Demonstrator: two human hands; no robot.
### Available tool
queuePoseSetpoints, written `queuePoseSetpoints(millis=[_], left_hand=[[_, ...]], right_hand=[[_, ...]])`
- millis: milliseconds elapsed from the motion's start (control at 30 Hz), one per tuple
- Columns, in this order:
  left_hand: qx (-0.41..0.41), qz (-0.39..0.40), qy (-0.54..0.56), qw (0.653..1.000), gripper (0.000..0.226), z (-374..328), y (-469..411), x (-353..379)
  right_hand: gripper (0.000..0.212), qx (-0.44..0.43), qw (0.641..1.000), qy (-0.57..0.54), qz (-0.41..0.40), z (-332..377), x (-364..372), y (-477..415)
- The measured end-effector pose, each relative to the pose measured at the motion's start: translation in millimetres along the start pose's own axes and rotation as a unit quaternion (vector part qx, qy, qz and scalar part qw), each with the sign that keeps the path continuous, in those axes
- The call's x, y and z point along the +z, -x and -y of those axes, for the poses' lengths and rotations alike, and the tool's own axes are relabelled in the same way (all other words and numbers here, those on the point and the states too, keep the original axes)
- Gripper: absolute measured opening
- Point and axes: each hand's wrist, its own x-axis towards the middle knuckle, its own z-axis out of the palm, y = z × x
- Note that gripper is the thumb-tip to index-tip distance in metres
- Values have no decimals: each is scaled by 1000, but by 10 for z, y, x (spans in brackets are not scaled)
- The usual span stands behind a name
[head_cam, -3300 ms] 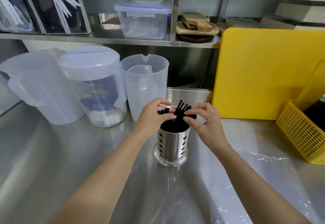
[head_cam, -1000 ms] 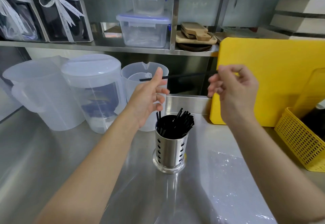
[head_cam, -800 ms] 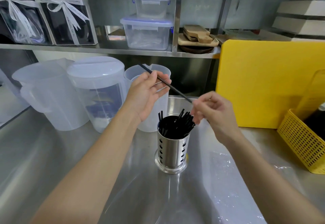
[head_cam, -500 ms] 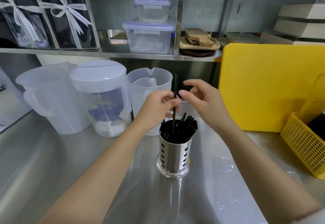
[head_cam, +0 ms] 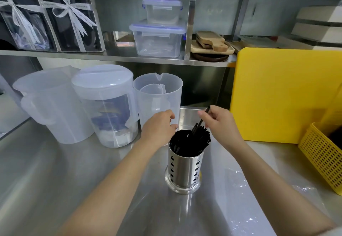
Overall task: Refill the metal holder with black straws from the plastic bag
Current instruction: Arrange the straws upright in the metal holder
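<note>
Our two hands: right hand point(head_cam: 220, 122) pinches one straw point(head_cam: 202, 117) slanting into one metal holder point(head_cam: 184, 169) mid-desk point(head_cam: 55, 171); left hand point(head_cam: 159, 127) loosely curled, empty, beside rim.

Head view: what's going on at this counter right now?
A person is topping up a metal holder with black straws. The right hand pinches one straw, its lower end already among the others. The left hand hovers beside the rim, holding nothing visible. The clear plastic bag lies flat on the counter.
</note>
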Motion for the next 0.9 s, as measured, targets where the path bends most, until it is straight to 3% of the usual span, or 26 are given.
queuePoseSetpoints(millis=[200, 300, 433, 567, 733, 900], left_hand=[[-43, -4, 2, 999, 18, 2, 43, 144], [-45, -47, 56, 996, 6, -5, 33, 73], [-24, -66, 161, 984, 4, -121, -6, -194], [0, -134, 253, 958, 5, -278, 36, -474], [6, -188, 380, 906, 8, -396, 49, -819], [-75, -184, 481, 854, 7, -325, 38, -800]], right_hand=[[24, -24, 971, 205, 120, -122, 117, 23], [28, -32, 960, 263, 92, -149, 140, 43], [28, -53, 982, 181, 22, -54, 80, 56], [22, -52, 997, 29, 45, 78, 29, 76], [51, -126, 989, 20, 74, 98, -54, 98], [62, -186, 978, -52, 85, 201, -204, 158]])
